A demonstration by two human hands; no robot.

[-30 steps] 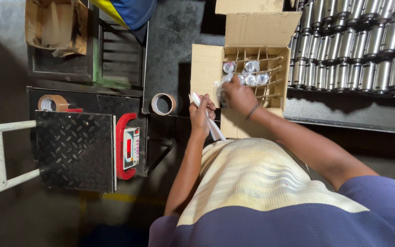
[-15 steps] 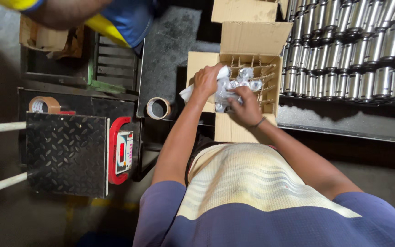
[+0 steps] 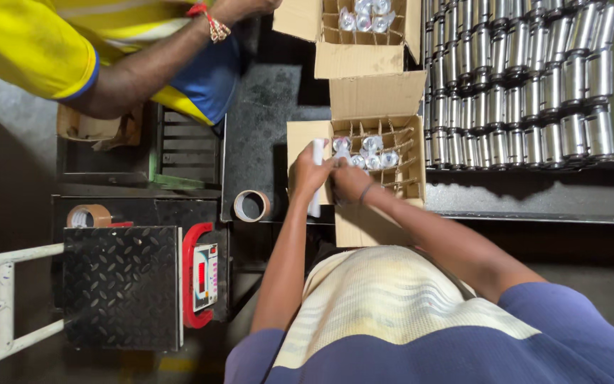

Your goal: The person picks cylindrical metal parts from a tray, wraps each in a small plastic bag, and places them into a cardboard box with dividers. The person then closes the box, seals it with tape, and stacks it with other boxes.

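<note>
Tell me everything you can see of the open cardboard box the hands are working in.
The cardboard box is plain brown, lying with its flaps folded outward and its opening toward the camera. A cardboard divider grid splits the inside into cells; a few near the middle hold shiny wrapped metal parts, the rest look empty. It rests on the dark bench beside rows of metal cylinders. The left hand, holding a white strip, touches its left edge; the right hand reaches into the cells.

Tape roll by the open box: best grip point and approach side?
The tape roll lies flat on the dark surface, hole facing up, apart from the divided carton. I'd come straight down and pinch the ring wall, one finger inside the core, thumb outside. The left hand is nearest; the right hand is at the carton.
</note>
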